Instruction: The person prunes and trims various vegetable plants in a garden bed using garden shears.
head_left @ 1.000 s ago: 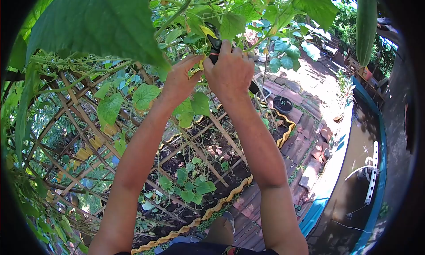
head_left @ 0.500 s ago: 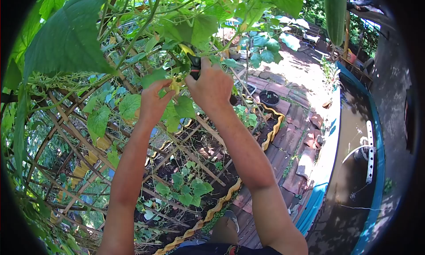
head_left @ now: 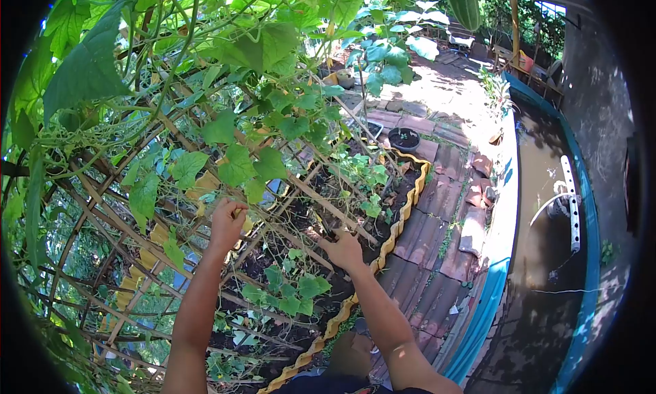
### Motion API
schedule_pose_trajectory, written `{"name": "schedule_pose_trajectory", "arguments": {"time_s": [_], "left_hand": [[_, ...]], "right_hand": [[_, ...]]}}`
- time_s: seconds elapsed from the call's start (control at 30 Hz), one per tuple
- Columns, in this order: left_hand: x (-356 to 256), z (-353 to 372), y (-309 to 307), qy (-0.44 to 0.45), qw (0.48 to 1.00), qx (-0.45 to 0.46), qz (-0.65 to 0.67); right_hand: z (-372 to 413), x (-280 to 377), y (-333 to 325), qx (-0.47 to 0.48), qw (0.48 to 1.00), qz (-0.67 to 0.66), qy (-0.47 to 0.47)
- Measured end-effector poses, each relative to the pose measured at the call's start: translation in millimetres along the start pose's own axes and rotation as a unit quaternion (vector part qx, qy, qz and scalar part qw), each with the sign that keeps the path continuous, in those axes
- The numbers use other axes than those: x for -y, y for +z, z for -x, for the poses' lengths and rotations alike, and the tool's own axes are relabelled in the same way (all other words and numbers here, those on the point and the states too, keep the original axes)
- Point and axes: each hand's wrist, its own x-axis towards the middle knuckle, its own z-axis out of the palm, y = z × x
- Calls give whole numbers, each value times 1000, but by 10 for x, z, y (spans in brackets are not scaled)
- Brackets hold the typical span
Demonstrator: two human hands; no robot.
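My left hand (head_left: 228,222) is closed, fingertips pinched together beside the bamboo trellis (head_left: 321,201) and its vines; what it holds, if anything, is too small to make out. Lower and to the right, my right hand (head_left: 343,249) is over the dark soil bed, its fingers curled around something dark that is mostly hidden. Green leaves (head_left: 236,165) hang from the vines just above my left hand. A low leafy plant (head_left: 290,295) grows in the bed below and between my hands.
A wavy yellow edging (head_left: 403,213) borders the bed. Beside it runs a path of reddish tiles (head_left: 430,237). A black pot (head_left: 404,140) stands farther up. On the right is a blue-edged pond (head_left: 540,257) with a white perforated pipe (head_left: 571,206). A long green fruit (head_left: 463,4) hangs above.
Both hands have moved down from the upper vines, and my right hand has moved right, away from the left. The yellow-and-black tool seen earlier in my right hand is no longer clearly visible.
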Motion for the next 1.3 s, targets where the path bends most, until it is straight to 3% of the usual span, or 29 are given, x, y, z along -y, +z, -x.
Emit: {"name": "schedule_pose_trajectory", "arguments": {"time_s": [0.1,0.2,0.27,0.33,0.4,0.47,0.57,0.67,0.73,0.83,1.03,1.3], "left_hand": [[-129,-231,21,75,997,-1,14],[-582,-626,-49,-60,985,51,155],[-964,-982,-5,45,959,7,281],[-1420,-1328,-12,105,948,8,301],[-1729,-1710,83,211,938,-17,275],[-2016,-2031,101,300,948,-69,76],[-2337,-2373,276,392,899,-194,-29],[-2309,-2681,398,373,916,-101,108],[-2288,-2854,498,402,895,-193,18],[-2234,-2962,556,359,921,-137,70],[-2174,-2979,479,389,909,-98,113],[-2105,-2914,450,445,877,-88,160]], "right_hand": [[-64,41,-156,33,997,-65,-9],[-322,84,-255,12,972,-216,-97],[-244,656,-798,82,940,-308,-121],[-341,1047,-1185,96,916,-341,-187],[-358,1518,-1596,114,889,-390,-210],[-429,1935,-1971,182,861,-405,-247],[-468,2408,-2330,265,853,-383,-236],[-546,2614,-2381,322,844,-375,-210],[-613,2662,-2363,329,850,-370,-180],[-815,2654,-2278,343,821,-423,-171],[-966,2746,-2186,345,797,-448,-212],[-831,2964,-2076,260,812,-469,-232]]}}
